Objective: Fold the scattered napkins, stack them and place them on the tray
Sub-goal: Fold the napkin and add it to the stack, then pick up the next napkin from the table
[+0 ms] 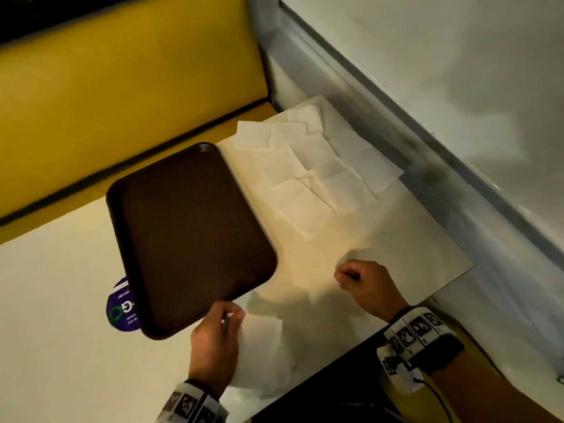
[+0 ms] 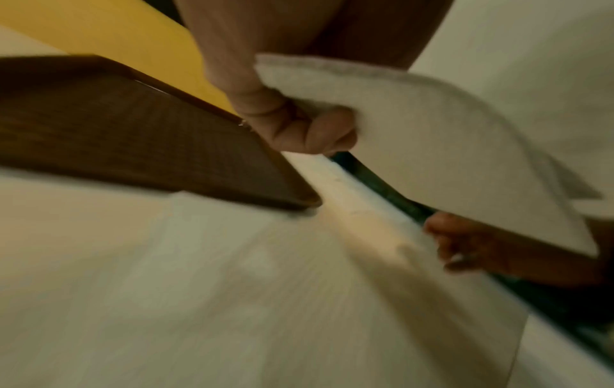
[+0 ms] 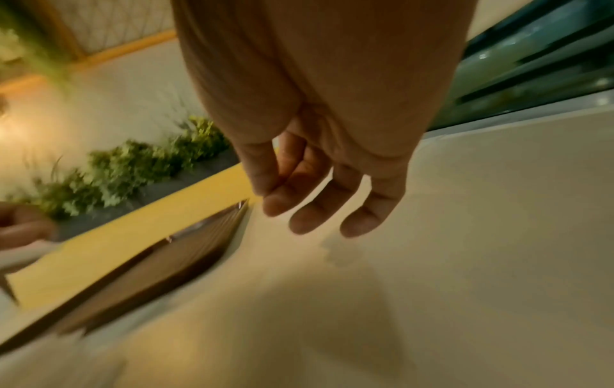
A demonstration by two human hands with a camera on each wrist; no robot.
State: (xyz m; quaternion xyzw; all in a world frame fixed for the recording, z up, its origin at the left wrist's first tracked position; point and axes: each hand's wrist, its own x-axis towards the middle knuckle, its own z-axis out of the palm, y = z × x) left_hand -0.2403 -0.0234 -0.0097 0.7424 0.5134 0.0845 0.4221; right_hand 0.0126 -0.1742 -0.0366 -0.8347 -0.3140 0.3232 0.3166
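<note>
A dark brown tray [image 1: 189,233] lies bare on the white table, also seen in the left wrist view [image 2: 133,136] and the right wrist view [image 3: 159,273]. Several white napkins [image 1: 308,175] lie scattered flat beyond it, toward the wall. My left hand [image 1: 219,328] pinches a white napkin [image 1: 262,352] by its edge just off the tray's near corner; the napkin [image 2: 448,162] hangs lifted above the table. My right hand [image 1: 363,285] hovers to the right over the table, fingers [image 3: 315,210] loosely curled and holding nothing.
A yellow bench [image 1: 122,96] runs behind the table. A grey wall and ledge [image 1: 427,123] border the right side. A purple round sticker [image 1: 122,309] peeks from under the tray's left edge. The table's near edge [image 1: 320,370] lies by my wrists.
</note>
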